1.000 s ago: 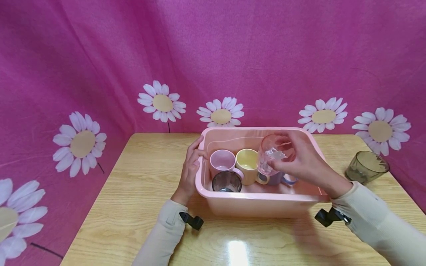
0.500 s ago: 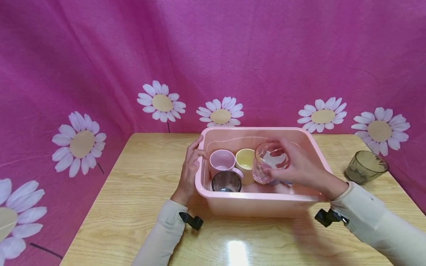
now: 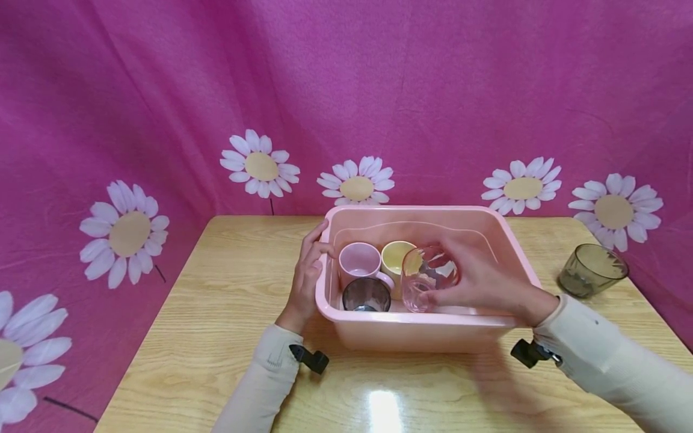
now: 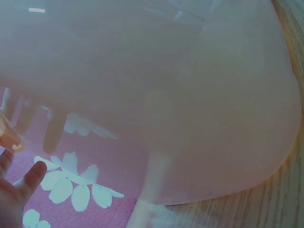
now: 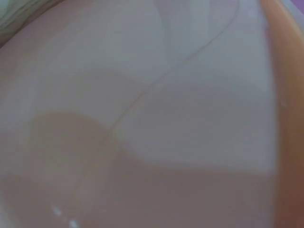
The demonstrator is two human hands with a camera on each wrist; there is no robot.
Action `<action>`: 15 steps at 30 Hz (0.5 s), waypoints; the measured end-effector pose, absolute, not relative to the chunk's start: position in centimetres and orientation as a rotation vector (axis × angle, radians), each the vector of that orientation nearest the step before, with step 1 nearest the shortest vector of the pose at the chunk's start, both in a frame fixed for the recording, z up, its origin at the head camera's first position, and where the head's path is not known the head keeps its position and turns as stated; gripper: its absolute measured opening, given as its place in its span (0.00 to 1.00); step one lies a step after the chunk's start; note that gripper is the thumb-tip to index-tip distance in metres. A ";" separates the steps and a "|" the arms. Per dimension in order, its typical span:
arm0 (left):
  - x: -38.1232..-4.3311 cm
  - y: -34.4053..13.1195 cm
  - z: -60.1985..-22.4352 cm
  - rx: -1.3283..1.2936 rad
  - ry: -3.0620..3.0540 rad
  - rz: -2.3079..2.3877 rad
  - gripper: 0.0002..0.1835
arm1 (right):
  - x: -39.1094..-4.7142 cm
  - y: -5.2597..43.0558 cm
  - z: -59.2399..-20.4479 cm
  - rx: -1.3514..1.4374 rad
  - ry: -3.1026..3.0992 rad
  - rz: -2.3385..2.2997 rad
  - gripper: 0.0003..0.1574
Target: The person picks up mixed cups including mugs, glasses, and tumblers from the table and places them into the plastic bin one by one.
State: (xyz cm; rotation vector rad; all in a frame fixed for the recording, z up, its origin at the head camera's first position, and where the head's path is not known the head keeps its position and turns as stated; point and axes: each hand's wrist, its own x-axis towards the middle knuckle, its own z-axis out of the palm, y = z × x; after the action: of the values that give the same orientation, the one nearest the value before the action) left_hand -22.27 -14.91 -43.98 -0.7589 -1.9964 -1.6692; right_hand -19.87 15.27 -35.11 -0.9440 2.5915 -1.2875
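In the head view, a pink plastic basin [image 3: 422, 334] stands on the wooden table. My left hand [image 3: 304, 279] grips its left rim, with a finger bent over the edge. Low inside the basin, my right hand [image 3: 484, 279] holds a clear pinkish drinking glass [image 3: 415, 291] between thumb and fingers. Left of that glass are a pink mug [image 3: 357, 260], a yellow mug [image 3: 396, 255] and a dark smoky glass [image 3: 366, 297]. The left wrist view has the basin's outer wall [image 4: 199, 118] and some fingers [image 4: 32, 180]. Only basin wall [image 5: 190, 118] fills the right wrist view.
An olive-tinted glass [image 3: 592, 273] stands on the table [image 3: 233, 300] to the right of the basin, beside the right forearm. Behind the table hangs a magenta cloth [image 3: 433, 108] printed with large white daisies.
My right hand has lowered the pinkish glass into the basin and moved it left, toward the smoky glass. The purple mug seen beneath it earlier is now covered. My left hand stays on the rim.
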 end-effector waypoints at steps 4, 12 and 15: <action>-22.3 -14.9 -44.0 -0.760 -1.994 -1.671 0.19 | -19.7 15.0 -35.4 -0.938 2.561 -1.265 0.46; -22.3 -14.9 -44.1 -0.752 -1.996 -1.677 0.19 | -19.7 14.5 -35.8 -0.968 2.647 -1.123 0.48; -22.3 -14.9 -44.1 -0.762 -1.985 -1.679 0.20 | -19.8 14.4 -35.9 -0.974 2.669 -1.078 0.49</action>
State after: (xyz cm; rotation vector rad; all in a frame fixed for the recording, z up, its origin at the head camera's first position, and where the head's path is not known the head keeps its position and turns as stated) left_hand -22.30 -14.89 -44.09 -0.7622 -1.9853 -1.6792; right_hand -19.76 14.38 -35.91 -0.9744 2.6691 -1.0777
